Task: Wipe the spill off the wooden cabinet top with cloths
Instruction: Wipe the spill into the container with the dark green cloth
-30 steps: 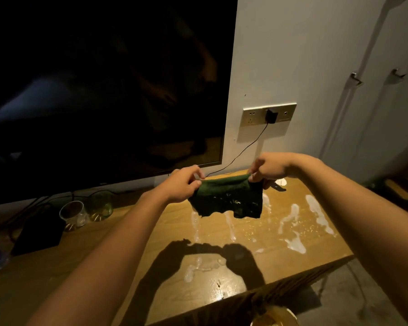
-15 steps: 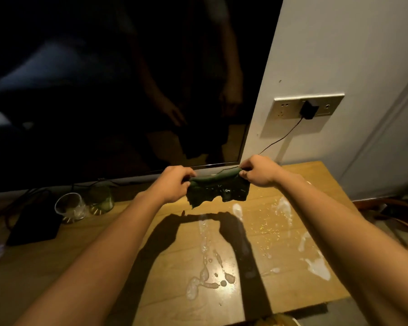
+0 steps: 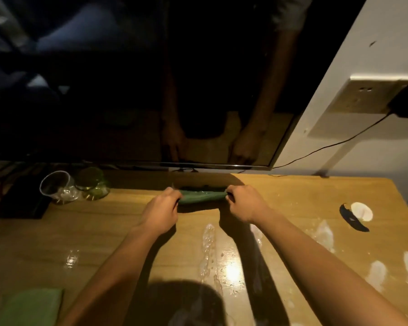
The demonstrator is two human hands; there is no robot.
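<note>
A dark green cloth (image 3: 201,196) lies bunched in a narrow strip on the wooden cabinet top (image 3: 132,231), near the screen's lower edge. My left hand (image 3: 161,211) pinches its left end and my right hand (image 3: 244,204) pinches its right end. White spill streaks (image 3: 209,241) run down the middle of the top, and more patches (image 3: 376,275) spread over the right side. A second, lighter green cloth (image 3: 26,307) lies folded at the near left corner.
A large dark TV screen (image 3: 127,90) stands along the back. A clear cup (image 3: 55,187), a green glass (image 3: 93,184) and a black box (image 3: 21,204) sit back left. A round white lid (image 3: 362,211) lies right. A wall socket (image 3: 372,96) holds a plugged charger.
Both hands brought the cloth down from the air onto the cabinet top by the screen, where it now lies bunched. The view dipped closer, revealing the second cloth.
</note>
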